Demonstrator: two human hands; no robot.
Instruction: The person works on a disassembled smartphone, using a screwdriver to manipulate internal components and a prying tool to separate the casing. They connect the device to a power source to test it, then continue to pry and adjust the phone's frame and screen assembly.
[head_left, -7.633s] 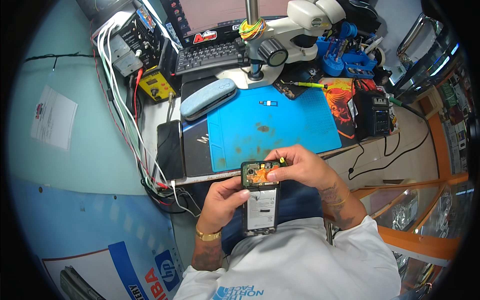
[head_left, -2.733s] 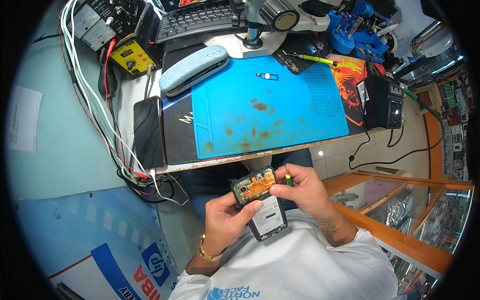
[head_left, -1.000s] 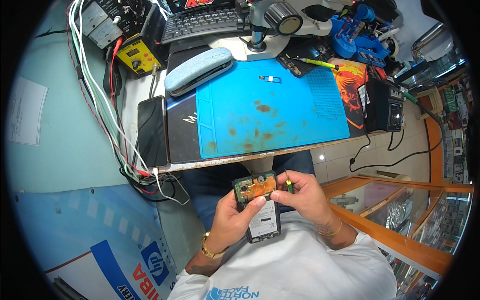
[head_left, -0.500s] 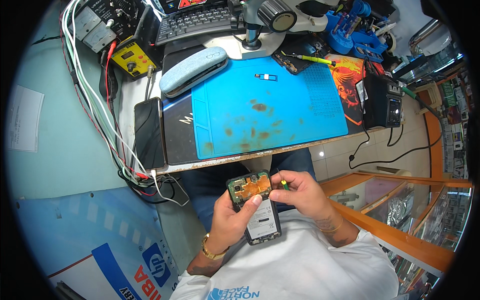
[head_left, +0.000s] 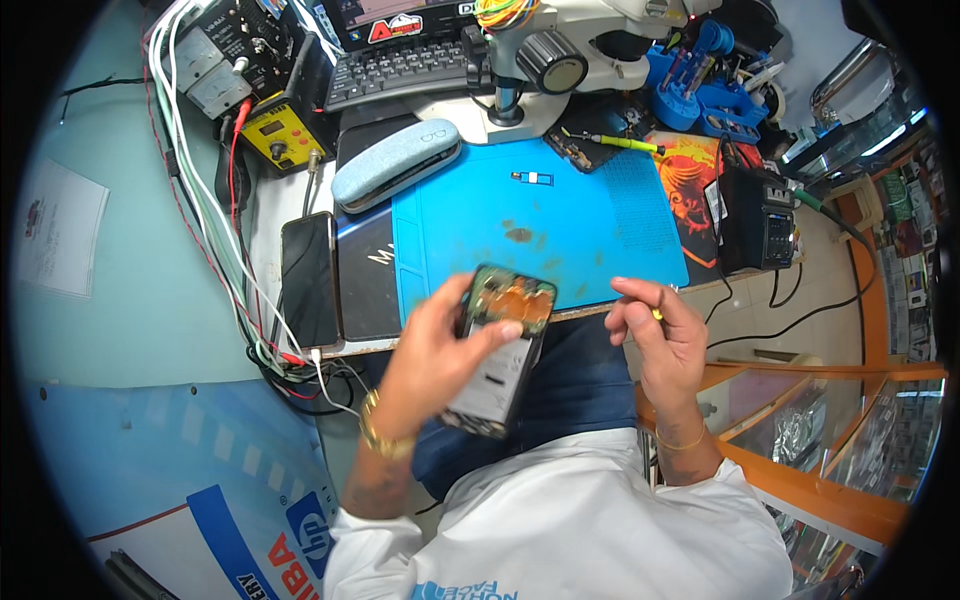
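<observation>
My left hand [head_left: 432,360] grips an opened smartphone [head_left: 515,298] by its sides, with the thumb across its face. The phone's back is off, so a green board with a copper-coloured sheet shows at the top and a pale battery [head_left: 488,382] below. It hangs tilted in front of the desk edge, its top end over the blue work mat [head_left: 600,220]. To the right, my right hand [head_left: 663,335] is raised with curled fingers around a slim tool [head_left: 657,314]. Only its yellow-green end shows, so its kind is hidden.
On the mat lies a small blue-and-white metal piece [head_left: 532,178]. Around it are a glasses case [head_left: 396,165], a dark phone [head_left: 310,280], a microscope stand [head_left: 507,105], an opened device [head_left: 600,130] under a yellow-green pen-like tool [head_left: 625,143], and a black soldering station [head_left: 757,220].
Both hands have moved up and away from my body toward the desk. My right hand has drawn apart from the phone, to the right, with the tool. The phone is still in my left hand.
</observation>
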